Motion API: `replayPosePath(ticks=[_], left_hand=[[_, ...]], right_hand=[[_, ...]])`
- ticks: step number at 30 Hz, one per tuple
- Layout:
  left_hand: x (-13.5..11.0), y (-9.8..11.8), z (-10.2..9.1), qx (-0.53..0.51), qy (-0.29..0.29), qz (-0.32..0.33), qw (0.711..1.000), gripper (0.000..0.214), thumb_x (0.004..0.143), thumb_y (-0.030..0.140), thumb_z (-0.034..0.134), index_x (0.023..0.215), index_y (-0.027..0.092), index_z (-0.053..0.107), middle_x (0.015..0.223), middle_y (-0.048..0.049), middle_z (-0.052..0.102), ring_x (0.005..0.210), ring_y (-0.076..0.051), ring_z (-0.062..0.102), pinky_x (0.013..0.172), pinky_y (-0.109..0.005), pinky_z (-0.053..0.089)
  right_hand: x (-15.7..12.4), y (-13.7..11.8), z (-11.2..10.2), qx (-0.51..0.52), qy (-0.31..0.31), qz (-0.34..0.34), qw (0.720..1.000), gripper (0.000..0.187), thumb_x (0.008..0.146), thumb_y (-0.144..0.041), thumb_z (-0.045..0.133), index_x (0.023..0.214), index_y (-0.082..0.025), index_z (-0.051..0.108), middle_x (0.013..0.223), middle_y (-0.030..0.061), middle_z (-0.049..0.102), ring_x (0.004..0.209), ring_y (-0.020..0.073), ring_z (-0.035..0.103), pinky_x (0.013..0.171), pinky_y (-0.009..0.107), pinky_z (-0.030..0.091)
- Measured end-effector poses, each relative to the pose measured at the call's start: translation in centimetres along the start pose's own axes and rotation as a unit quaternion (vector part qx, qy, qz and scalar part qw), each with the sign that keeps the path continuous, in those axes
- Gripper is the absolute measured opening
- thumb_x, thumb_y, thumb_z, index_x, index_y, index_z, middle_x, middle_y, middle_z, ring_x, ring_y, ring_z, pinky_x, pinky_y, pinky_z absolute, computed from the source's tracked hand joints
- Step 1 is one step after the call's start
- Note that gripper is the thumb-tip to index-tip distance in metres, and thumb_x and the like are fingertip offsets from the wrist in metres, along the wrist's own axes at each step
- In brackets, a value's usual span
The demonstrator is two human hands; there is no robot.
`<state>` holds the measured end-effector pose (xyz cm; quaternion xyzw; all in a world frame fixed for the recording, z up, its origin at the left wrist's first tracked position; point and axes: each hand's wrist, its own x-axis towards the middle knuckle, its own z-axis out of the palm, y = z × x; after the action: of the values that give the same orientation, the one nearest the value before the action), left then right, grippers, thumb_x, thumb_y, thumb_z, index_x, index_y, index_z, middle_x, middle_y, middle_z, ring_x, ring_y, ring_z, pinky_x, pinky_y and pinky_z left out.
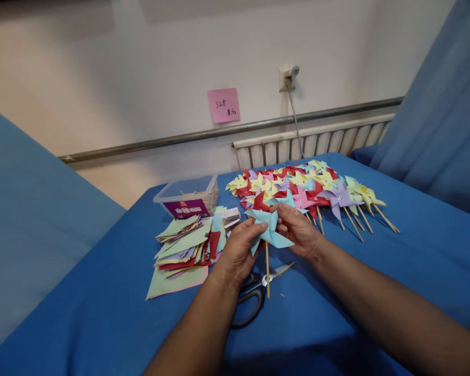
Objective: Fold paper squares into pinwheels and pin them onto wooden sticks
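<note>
Between my two hands is a light blue paper pinwheel (273, 237) on a thin wooden stick (268, 271) that points down. My left hand (241, 245) grips it from the left, its thumb pressed on the paper near the middle. My right hand (297, 230) pinches the upper right blade, fingers closed together. Under the pinwheel, dark-handled scissors (254, 300) lie on the blue cloth with their blades pointing right. Left of my hands sits a stack of coloured paper pieces (186, 248) in green, red, purple and yellow.
Behind the paper stands a clear plastic box (186, 196) with thin sticks inside. Many finished-looking pinwheels (297, 185) lie in rows at the back right, sticks forward. A small box (232, 216) is beside the paper. Blue curtains (434, 115) hang at both sides; a radiator (317, 141) lines the wall.
</note>
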<state>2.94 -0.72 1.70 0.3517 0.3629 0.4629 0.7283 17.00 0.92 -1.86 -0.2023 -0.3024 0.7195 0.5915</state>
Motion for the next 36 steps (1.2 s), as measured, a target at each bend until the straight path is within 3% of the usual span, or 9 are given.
replayPosePath(ticks=[3, 7, 15, 20, 24, 31, 36], left_hand=[[-0.04, 0.05, 0.18, 0.013, -0.001, 0.011, 1.0, 0.028, 0.062, 0.017, 0.082, 0.087, 0.011, 0.074, 0.074, -0.006, 0.074, 0.059, -0.012, 0.062, 0.06, -0.023, 0.046], [-0.16, 0.19, 0.29, 0.022, 0.019, 0.02, 0.999, 0.029, 0.059, 0.017, 0.083, 0.086, 0.012, 0.073, 0.068, -0.0024, 0.071, 0.054, -0.01, 0.059, 0.056, -0.022, 0.043], [-0.08, 0.21, 0.23, -0.006, 0.03, 0.017, 0.999, 0.021, 0.062, 0.018, 0.083, 0.079, 0.014, 0.071, 0.064, 0.0005, 0.068, 0.055, -0.01, 0.058, 0.059, -0.022, 0.045], [0.16, -0.02, -0.14, -0.025, -0.001, 0.01, 1.0, 0.024, 0.064, 0.018, 0.083, 0.084, 0.012, 0.071, 0.073, -0.0021, 0.07, 0.062, -0.011, 0.062, 0.062, -0.021, 0.048], [0.23, -0.12, -0.49, -0.025, 0.01, 0.009, 1.0, 0.024, 0.066, 0.017, 0.083, 0.087, 0.014, 0.072, 0.073, 0.0001, 0.07, 0.063, -0.009, 0.062, 0.063, -0.02, 0.049], [0.29, 0.05, -0.4, -0.039, 0.013, 0.011, 0.999, 0.024, 0.066, 0.016, 0.082, 0.087, 0.014, 0.071, 0.072, 0.0004, 0.07, 0.061, -0.009, 0.062, 0.06, -0.019, 0.049], [0.27, 0.3, -0.4, -0.066, 0.021, -0.003, 0.998, 0.022, 0.064, 0.014, 0.082, 0.082, 0.014, 0.071, 0.07, 0.0004, 0.069, 0.06, -0.009, 0.061, 0.059, -0.019, 0.051]], right_hand=[[0.08, 0.18, -0.09, 0.018, 0.02, 0.0, 1.0, 0.028, 0.071, -0.041, 0.082, 0.081, -0.018, 0.069, 0.051, -0.009, 0.048, 0.041, 0.0028, 0.035, 0.044, 0.015, 0.038], [-0.03, 0.17, -0.02, 0.012, 0.048, -0.01, 0.999, 0.03, 0.072, -0.043, 0.08, 0.086, -0.018, 0.071, 0.064, -0.0029, 0.063, 0.054, 0.0084, 0.055, 0.055, 0.021, 0.048], [-0.28, 0.21, 0.39, -0.038, -0.028, -0.021, 0.999, 0.038, 0.067, -0.037, 0.085, 0.096, -0.021, 0.068, 0.09, 0.0024, 0.073, 0.074, 0.0158, 0.068, 0.069, 0.028, 0.054], [0.03, 0.66, 0.34, -0.077, -0.034, -0.067, 0.994, 0.043, 0.06, -0.036, 0.089, 0.093, -0.02, 0.067, 0.088, 0.0013, 0.073, 0.077, 0.0159, 0.068, 0.074, 0.029, 0.053], [0.21, 0.85, 0.35, -0.093, -0.019, -0.075, 0.993, 0.039, 0.06, -0.035, 0.089, 0.089, -0.02, 0.068, 0.085, 0.0007, 0.073, 0.074, 0.0143, 0.067, 0.073, 0.027, 0.052], [-0.02, 0.55, 0.15, -0.051, -0.03, -0.033, 0.998, 0.032, 0.072, -0.042, 0.081, 0.092, -0.021, 0.069, 0.085, 0.0008, 0.072, 0.074, 0.0143, 0.066, 0.069, 0.027, 0.051], [-0.15, 0.39, 0.45, -0.054, -0.033, -0.022, 0.998, 0.03, 0.069, -0.034, 0.084, 0.091, -0.02, 0.069, 0.091, 0.0019, 0.074, 0.075, 0.0137, 0.067, 0.071, 0.026, 0.052]])
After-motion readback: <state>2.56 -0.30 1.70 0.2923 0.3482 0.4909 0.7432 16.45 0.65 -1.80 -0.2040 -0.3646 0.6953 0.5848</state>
